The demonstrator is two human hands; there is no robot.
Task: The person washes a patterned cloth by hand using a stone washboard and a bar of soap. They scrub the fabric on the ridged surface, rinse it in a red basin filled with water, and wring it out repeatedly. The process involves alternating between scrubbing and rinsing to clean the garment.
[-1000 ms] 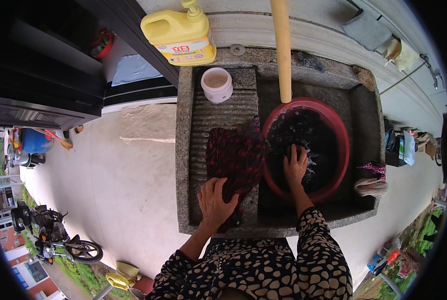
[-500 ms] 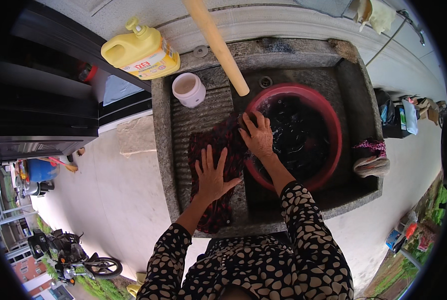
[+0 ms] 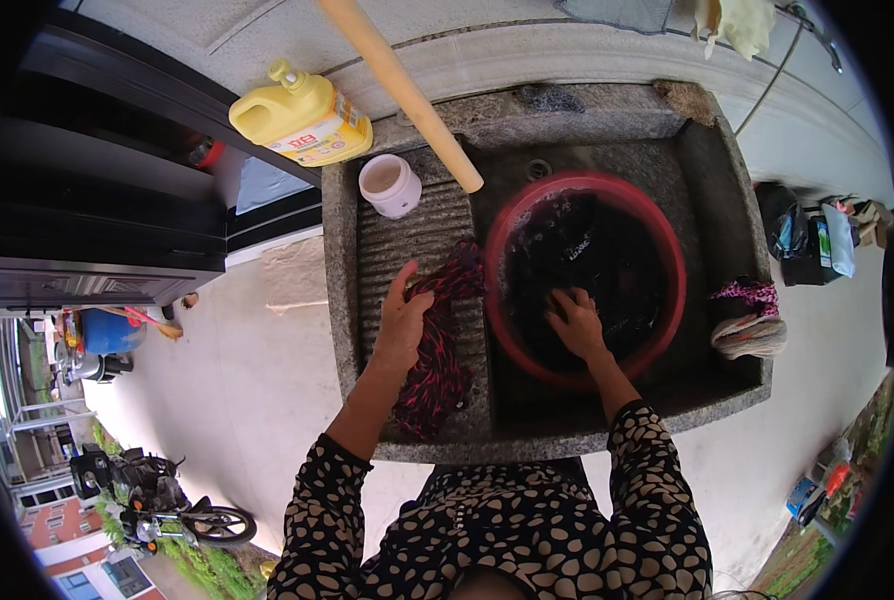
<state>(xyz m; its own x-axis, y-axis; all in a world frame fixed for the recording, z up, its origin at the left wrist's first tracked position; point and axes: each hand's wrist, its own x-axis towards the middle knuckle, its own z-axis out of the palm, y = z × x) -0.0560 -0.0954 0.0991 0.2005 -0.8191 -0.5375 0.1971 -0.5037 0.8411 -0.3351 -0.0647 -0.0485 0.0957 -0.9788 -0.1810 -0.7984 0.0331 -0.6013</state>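
Observation:
My left hand (image 3: 400, 325) is at the left edge of a crumpled black-and-red patterned cloth (image 3: 437, 365). Its thumb and a finger are apart, the thumb beside the fabric; the other fingers are partly hidden. This cloth lies bunched on the ribbed stone washboard (image 3: 379, 255), its upper end reaching the rim of a red basin (image 3: 679, 270). Over the basin, my right hand (image 3: 577, 322) has its fingers spread and the tips low against the dark contents. Dark fabric (image 3: 579, 245) lies in the basin's water, with some suds near the far left side.
A pink-white tub (image 3: 390, 187) stands on the washboard below a yellow pump jug (image 3: 302, 115). A wooden pole (image 3: 402, 90) slants over the stone sink (image 3: 722, 170). A pink patterned cloth and a greyish bundle (image 3: 749, 338) hang on its right edge.
My right hand has left the cloth and moved right into the basin. The cloth has gone from spread flat to bunched, and my left hand has shifted from on top to its left edge.

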